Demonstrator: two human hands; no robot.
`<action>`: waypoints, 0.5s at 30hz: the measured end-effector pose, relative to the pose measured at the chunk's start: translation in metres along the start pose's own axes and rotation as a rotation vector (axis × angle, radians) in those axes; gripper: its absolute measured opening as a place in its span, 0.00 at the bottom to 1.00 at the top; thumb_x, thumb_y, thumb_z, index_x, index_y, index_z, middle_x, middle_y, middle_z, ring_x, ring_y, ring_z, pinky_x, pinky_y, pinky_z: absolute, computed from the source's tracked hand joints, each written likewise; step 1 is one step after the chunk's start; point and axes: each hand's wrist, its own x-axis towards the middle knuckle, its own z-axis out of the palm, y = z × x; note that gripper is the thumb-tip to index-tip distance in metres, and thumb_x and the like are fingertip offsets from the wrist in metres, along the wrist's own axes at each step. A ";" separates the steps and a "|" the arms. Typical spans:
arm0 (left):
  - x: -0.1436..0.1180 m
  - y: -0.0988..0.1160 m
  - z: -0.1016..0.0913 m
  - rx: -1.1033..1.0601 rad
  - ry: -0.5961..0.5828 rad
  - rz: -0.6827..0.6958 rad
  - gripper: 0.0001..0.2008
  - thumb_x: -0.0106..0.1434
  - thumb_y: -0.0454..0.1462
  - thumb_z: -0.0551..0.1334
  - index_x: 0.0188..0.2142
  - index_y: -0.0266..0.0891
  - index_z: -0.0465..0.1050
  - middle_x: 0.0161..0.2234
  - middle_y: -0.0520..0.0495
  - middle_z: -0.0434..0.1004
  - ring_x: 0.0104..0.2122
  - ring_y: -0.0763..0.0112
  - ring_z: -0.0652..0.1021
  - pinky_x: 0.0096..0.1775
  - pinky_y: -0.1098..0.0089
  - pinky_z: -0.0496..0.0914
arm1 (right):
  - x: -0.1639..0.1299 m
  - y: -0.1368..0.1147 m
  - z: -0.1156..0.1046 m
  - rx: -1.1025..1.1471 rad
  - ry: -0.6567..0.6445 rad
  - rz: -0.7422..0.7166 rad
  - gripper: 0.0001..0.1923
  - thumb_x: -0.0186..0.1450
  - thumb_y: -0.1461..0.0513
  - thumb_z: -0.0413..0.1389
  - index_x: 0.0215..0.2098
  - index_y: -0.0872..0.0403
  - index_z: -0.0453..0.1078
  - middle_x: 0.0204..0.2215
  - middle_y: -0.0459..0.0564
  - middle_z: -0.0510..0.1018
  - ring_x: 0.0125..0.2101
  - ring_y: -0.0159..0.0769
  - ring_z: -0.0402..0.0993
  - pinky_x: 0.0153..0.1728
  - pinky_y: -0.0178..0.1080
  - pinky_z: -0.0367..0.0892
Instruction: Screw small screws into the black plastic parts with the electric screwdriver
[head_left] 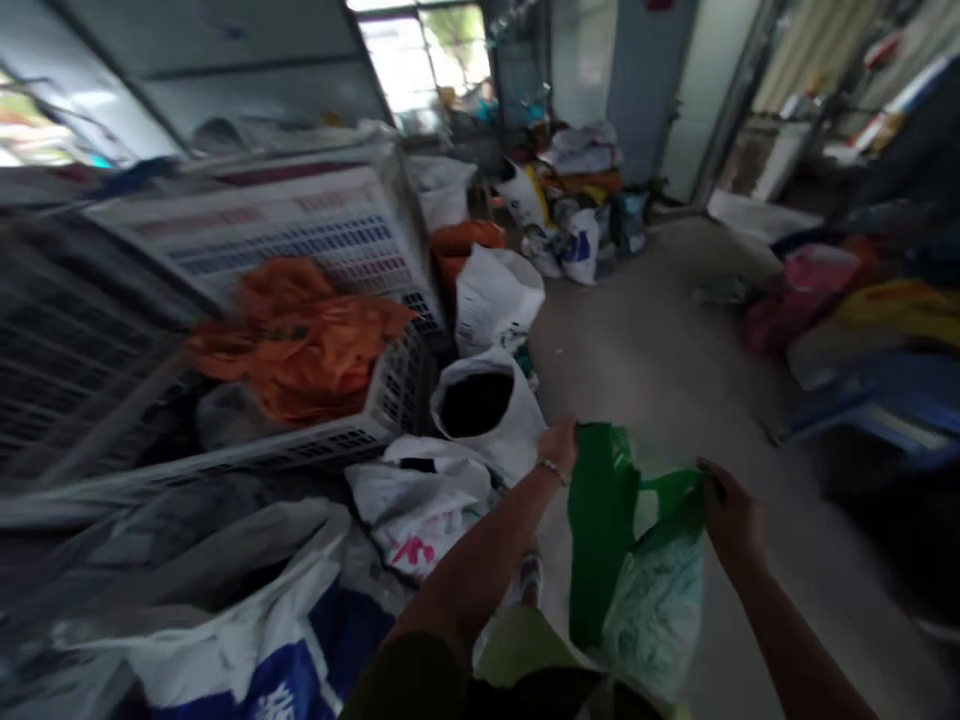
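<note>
A green plastic bag hangs stretched between my two hands, in front of my legs. Its left side is solid green, and its lower right part is paler, crinkled and see-through. My left hand is closed on the upper left edge of the bag. Fingers of my right hand pinch its upper right corner, beside a strip of green. Just left of my left hand stands an open white sack with dark contents.
More white sacks line the left side. A white plastic crate holds crumpled orange cloth-like material. A blue-and-white sack sits at lower left. Blurred blue and pink items lie at right, including a pink bundle. Several bags rest by the far wall.
</note>
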 end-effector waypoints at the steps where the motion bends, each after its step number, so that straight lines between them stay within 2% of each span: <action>1: 0.026 -0.008 -0.028 -0.015 0.086 0.010 0.12 0.63 0.40 0.55 0.42 0.35 0.69 0.38 0.46 0.74 0.37 0.69 0.75 0.41 0.62 0.69 | 0.024 -0.034 0.008 0.000 0.064 -0.071 0.22 0.61 0.56 0.45 0.47 0.59 0.69 0.41 0.60 0.76 0.40 0.46 0.73 0.40 0.46 0.67; 3: 0.066 -0.034 -0.095 -0.038 0.270 0.015 0.12 0.64 0.38 0.53 0.44 0.35 0.68 0.39 0.45 0.74 0.38 0.69 0.74 0.42 0.61 0.69 | 0.066 -0.108 0.023 0.002 0.187 -0.264 0.20 0.62 0.57 0.46 0.47 0.57 0.70 0.41 0.58 0.76 0.41 0.44 0.73 0.42 0.45 0.66; 4: 0.077 -0.052 -0.131 -0.048 0.363 0.008 0.12 0.64 0.37 0.53 0.44 0.35 0.67 0.39 0.45 0.73 0.39 0.69 0.74 0.43 0.62 0.68 | 0.081 -0.147 0.031 0.011 0.220 -0.367 0.19 0.63 0.58 0.46 0.46 0.57 0.70 0.41 0.57 0.77 0.39 0.42 0.73 0.41 0.43 0.67; 6: 0.076 -0.098 -0.196 -0.057 0.543 -0.033 0.11 0.65 0.34 0.51 0.45 0.36 0.66 0.43 0.46 0.72 0.43 0.70 0.73 0.46 0.66 0.66 | 0.096 -0.221 0.051 0.083 0.206 -0.586 0.17 0.64 0.60 0.46 0.47 0.54 0.69 0.40 0.55 0.77 0.38 0.38 0.73 0.37 0.39 0.67; 8: 0.050 -0.152 -0.237 -0.057 0.704 -0.133 0.12 0.65 0.35 0.48 0.45 0.38 0.65 0.43 0.47 0.71 0.44 0.72 0.72 0.46 0.70 0.65 | 0.093 -0.281 0.080 0.131 0.103 -0.812 0.17 0.65 0.62 0.44 0.49 0.52 0.68 0.35 0.53 0.77 0.36 0.37 0.72 0.37 0.38 0.67; 9: 0.030 -0.180 -0.246 -0.056 0.773 -0.203 0.12 0.65 0.35 0.47 0.44 0.37 0.65 0.40 0.47 0.71 0.41 0.72 0.72 0.44 0.70 0.66 | 0.085 -0.305 0.100 0.126 0.024 -0.924 0.17 0.66 0.63 0.43 0.49 0.51 0.68 0.31 0.53 0.76 0.34 0.37 0.71 0.36 0.39 0.66; 10: 0.008 -0.207 -0.249 -0.055 0.828 -0.279 0.11 0.65 0.34 0.47 0.43 0.37 0.64 0.38 0.47 0.71 0.39 0.72 0.72 0.42 0.69 0.66 | 0.075 -0.324 0.122 0.064 -0.123 -0.992 0.18 0.66 0.63 0.42 0.49 0.51 0.68 0.29 0.53 0.76 0.34 0.38 0.71 0.37 0.41 0.65; 11: -0.013 -0.233 -0.245 -0.057 0.865 -0.350 0.10 0.64 0.34 0.48 0.42 0.36 0.64 0.36 0.47 0.70 0.37 0.72 0.72 0.39 0.69 0.67 | 0.063 -0.339 0.147 0.043 -0.204 -1.038 0.17 0.66 0.63 0.43 0.48 0.50 0.69 0.27 0.52 0.76 0.33 0.38 0.71 0.37 0.41 0.64; 13: -0.049 -0.273 -0.227 -0.067 0.871 -0.479 0.08 0.64 0.35 0.50 0.38 0.35 0.65 0.30 0.50 0.69 0.29 0.74 0.71 0.32 0.70 0.68 | 0.038 -0.356 0.201 -0.002 -0.395 -1.107 0.15 0.65 0.63 0.45 0.47 0.51 0.70 0.30 0.53 0.76 0.34 0.38 0.71 0.36 0.40 0.64; 15: -0.070 -0.294 -0.205 -0.074 0.798 -0.551 0.08 0.62 0.39 0.55 0.34 0.34 0.67 0.27 0.52 0.68 0.24 0.76 0.70 0.27 0.71 0.67 | 0.015 -0.361 0.250 -0.054 -0.515 -1.101 0.11 0.63 0.64 0.49 0.39 0.53 0.72 0.27 0.51 0.76 0.30 0.37 0.71 0.30 0.38 0.64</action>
